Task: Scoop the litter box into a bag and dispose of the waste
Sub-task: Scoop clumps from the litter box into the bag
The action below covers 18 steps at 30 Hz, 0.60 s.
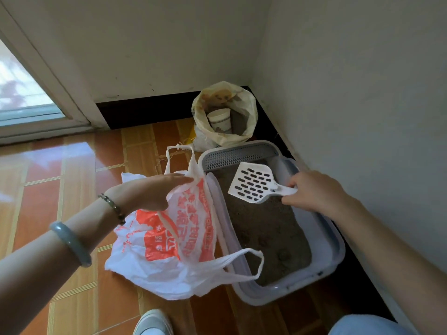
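A white litter box point(336, 240) with a grey perforated step stands on the floor by the right wall, filled with grey-brown litter point(263, 228) holding a few dark clumps near its front. My right hand point(314, 189) grips the handle of a white slotted scoop point(251, 184), held empty above the litter's far end. My left hand point(154, 192) holds the upper edge of a white plastic bag with orange print point(167, 240), which hangs just left of the box. One bag handle drapes over the box's near rim.
An open yellowish sack point(225, 112) with a white cup inside stands in the corner behind the box. Glossy orange floor tiles point(60, 180) spread to the left, a glass door point(24, 88) at far left. My shoe point(152, 322) and knee point(362, 325) are at the bottom.
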Available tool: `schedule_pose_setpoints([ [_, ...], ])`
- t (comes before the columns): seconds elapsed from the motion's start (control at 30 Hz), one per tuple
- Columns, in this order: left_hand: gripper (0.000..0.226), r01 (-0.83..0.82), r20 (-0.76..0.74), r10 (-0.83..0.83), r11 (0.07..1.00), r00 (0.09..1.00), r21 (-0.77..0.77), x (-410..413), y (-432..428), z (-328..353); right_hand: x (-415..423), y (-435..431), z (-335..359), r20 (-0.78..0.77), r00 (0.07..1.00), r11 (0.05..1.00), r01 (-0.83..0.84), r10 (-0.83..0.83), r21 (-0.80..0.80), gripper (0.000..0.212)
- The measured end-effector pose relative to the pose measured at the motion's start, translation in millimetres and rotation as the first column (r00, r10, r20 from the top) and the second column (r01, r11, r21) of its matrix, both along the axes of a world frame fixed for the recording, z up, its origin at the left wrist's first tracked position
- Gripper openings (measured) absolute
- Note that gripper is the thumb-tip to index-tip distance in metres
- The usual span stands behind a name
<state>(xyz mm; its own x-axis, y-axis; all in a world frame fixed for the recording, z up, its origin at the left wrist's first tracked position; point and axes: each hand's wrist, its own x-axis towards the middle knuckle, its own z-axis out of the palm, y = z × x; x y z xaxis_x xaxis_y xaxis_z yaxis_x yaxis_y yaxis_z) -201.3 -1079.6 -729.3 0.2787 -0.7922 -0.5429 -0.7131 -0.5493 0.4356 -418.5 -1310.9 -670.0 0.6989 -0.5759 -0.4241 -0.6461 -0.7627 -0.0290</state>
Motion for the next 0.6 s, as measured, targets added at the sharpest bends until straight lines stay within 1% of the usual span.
schedule_pose_setpoints([
  [0.1, 0.089, 0.016, 0.08, -0.018, 1.0, 0.997, 0.018, -7, 0, 1, -3, -5, -44, -0.149, 0.988, 0.997, 0.054, -0.044, 0.059, 0.03],
  [0.17, 0.09, 0.004, 0.09, -0.006, 1.0, 0.996, 0.025, -8, 3, 0, -3, -4, -67, -0.182, 0.983, 0.994, 0.044, -0.024, 0.104, 0.036],
  [0.23, 0.09, -0.004, 0.087, 0.001, 0.999, 0.996, 0.031, -8, 6, -3, -1, -1, -82, -0.181, 0.983, 0.99, 0.016, 0.01, 0.141, 0.035],
  [0.3, 0.088, -0.015, 0.082, 0.012, 0.999, 0.997, 0.031, -7, 6, -6, 5, 3, -92, -0.141, 0.99, 0.987, 0.002, 0.021, 0.159, 0.02],
  [0.33, 0.087, -0.017, 0.086, 0.014, 0.999, 0.996, 0.034, -7, 5, -7, 9, 4, -96, -0.119, 0.993, 0.987, 0.002, 0.017, 0.158, 0.018],
  [0.43, 0.086, -0.055, 0.091, 0.052, 0.998, 0.994, 0.024, -9, 1, -7, 22, 10, -104, -0.108, 0.994, 0.991, 0.011, 0.004, 0.131, 0.028],
  [0.6, 0.086, -0.134, 0.093, 0.136, 0.991, 0.986, -0.027, -6, -8, -14, 44, 22, -119, -0.127, 0.992, 0.992, 0.003, 0.013, 0.125, 0.025],
])
